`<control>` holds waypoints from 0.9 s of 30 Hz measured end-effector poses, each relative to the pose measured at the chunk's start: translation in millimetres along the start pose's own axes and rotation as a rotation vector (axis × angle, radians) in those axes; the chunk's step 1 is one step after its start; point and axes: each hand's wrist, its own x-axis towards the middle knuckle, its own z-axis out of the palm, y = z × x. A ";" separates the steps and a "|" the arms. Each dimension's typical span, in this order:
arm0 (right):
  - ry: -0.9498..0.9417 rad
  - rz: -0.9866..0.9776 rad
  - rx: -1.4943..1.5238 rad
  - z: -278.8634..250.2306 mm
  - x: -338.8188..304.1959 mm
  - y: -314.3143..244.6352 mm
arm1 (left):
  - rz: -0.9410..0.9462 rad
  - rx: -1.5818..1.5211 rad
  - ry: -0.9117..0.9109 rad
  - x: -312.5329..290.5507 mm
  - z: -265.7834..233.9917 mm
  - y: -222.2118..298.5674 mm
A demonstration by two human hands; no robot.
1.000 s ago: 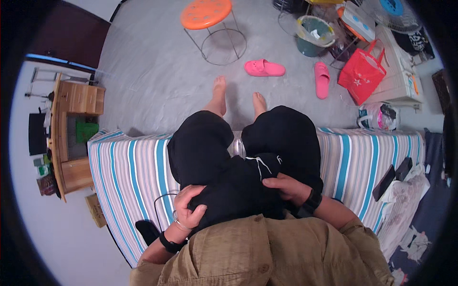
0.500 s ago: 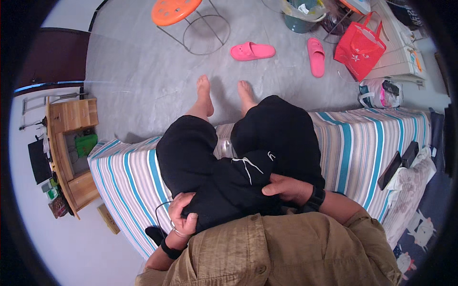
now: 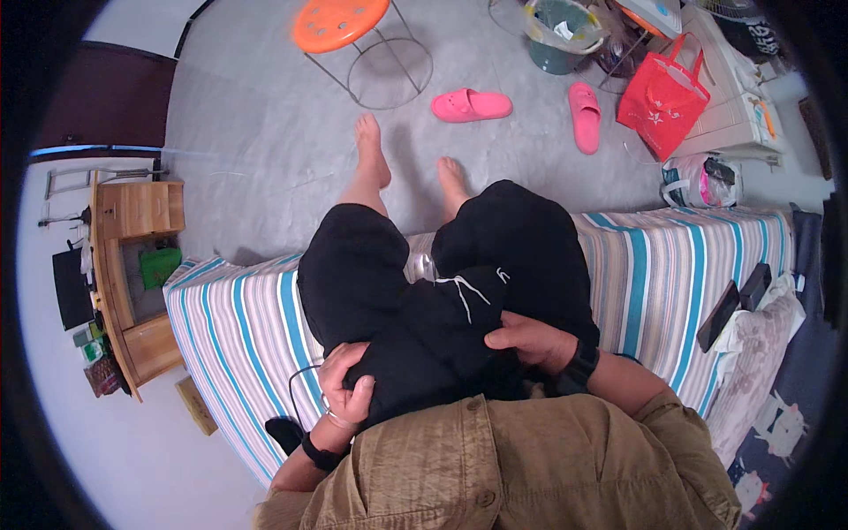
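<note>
A black garment [image 3: 428,349] with a white drawstring [image 3: 465,287] lies spread over my lap, against my black trousers [image 3: 521,238]. My left hand [image 3: 346,384] grips its left edge, thumb on top and fingers curled at the side. At the opposite edge my right hand [image 3: 534,342] is closed on the cloth, its thumb lying over the fabric and its other fingers partly hidden. Dark bands circle both wrists.
I sit on a striped cover [image 3: 636,291]. Pink slippers [image 3: 473,105], an orange stool [image 3: 340,25], a green bucket [image 3: 552,55] and a red bag [image 3: 664,104] stand ahead on the floor. Dark phone-like objects [image 3: 720,316] lie right; a wooden desk [image 3: 146,208] is left.
The garment's drawstring end has sunk and lies flatter between my hands, which keep their hold. My left foot has shifted a little forward.
</note>
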 end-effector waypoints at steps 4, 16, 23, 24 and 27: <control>0.080 0.018 -0.043 -2.0 2.8 13.8 | 0.006 -0.061 0.012 -9.6 -4.3 4.4; 0.196 -0.112 -0.223 53.0 -12.6 37.7 | 0.041 -0.078 0.087 -42.4 -24.4 11.3; 0.315 -0.221 -0.313 69.6 -25.3 67.3 | 0.077 -0.223 0.035 -59.2 -38.6 13.6; 0.310 -0.220 -0.332 72.5 -30.2 71.7 | 0.037 -0.331 0.002 -58.8 -41.3 15.9; 0.430 -0.322 -0.320 67.0 -52.3 84.3 | -0.243 -0.781 -0.020 -50.7 -61.8 -6.0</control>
